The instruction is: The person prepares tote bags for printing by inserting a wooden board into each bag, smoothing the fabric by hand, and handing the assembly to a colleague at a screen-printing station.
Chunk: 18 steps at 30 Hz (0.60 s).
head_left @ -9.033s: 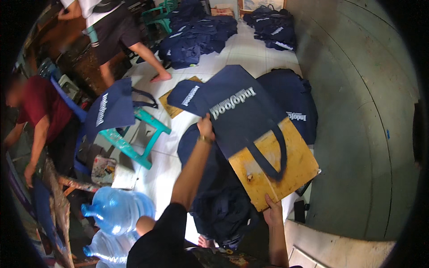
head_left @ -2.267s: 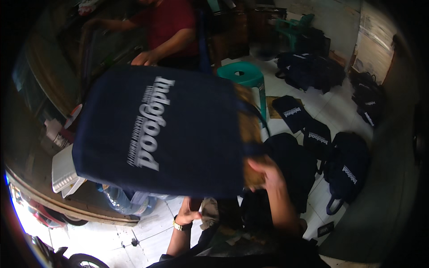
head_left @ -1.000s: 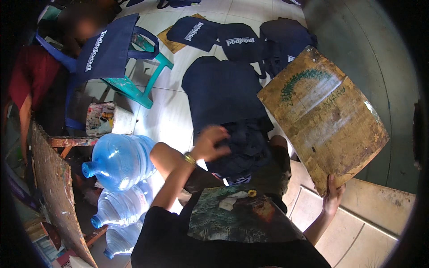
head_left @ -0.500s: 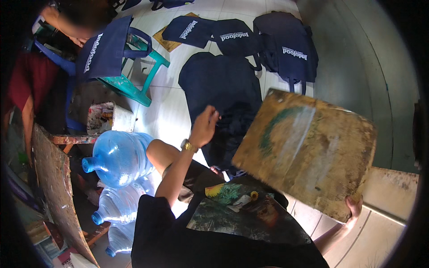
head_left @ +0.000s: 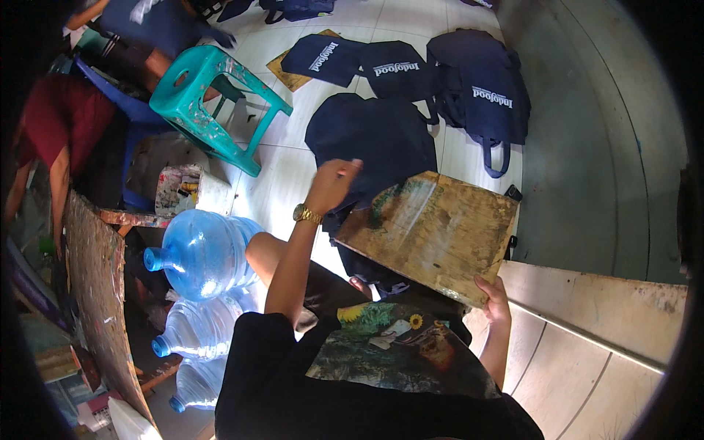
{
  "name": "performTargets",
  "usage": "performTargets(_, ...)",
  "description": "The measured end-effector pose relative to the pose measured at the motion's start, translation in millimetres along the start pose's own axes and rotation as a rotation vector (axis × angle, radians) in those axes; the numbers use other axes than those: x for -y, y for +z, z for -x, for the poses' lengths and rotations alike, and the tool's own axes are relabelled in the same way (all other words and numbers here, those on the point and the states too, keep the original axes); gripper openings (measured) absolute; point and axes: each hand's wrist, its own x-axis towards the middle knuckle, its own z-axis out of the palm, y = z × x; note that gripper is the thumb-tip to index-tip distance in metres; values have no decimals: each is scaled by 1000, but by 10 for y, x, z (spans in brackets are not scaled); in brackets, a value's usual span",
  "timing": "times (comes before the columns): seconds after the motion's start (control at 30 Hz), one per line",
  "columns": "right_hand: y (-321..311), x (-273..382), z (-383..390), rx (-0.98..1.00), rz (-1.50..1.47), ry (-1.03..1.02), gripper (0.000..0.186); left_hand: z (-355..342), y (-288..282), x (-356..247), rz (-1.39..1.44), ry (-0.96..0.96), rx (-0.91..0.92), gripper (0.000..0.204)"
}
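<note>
Wooden board (head_left: 433,238), scuffed and stained, shows in the head view just in front of us, slanting over the lower part of a stack of dark navy bags (head_left: 370,136); we cannot tell whether it touches them. Our right hand (head_left: 494,295) grips the board's near right corner. Our left hand (head_left: 334,185), with a gold watch (head_left: 306,213) at its wrist, hangs over the left side of the stack, its fingers curled; we cannot tell whether they hold anything. Beyond the stack on the tiled floor, we see two white-printed bags (head_left: 396,70) side by side, the left one partly over a yellow board (head_left: 288,76). To our left are a turquoise stool (head_left: 192,82), a paint-smeared container (head_left: 214,192) and a blue water bottle (head_left: 209,253). Farther left, a person in maroon (head_left: 62,117) bends down.
</note>
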Motion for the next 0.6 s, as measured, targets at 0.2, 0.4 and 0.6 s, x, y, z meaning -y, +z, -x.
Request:
performTargets(0.2, -137, -319, -355, 80, -19, 75, 50, 119, 360, 1599, 160, -882, -146, 46)
performTargets(0.4, 109, -297, -477, 84, -37, 52, 51, 21, 660, 1766, 500, -930, -238, 31)
performTargets(0.6, 102, -450, -664, 31, -78, -59, 50, 30, 558, 1886, 703, -919, -215, 21)
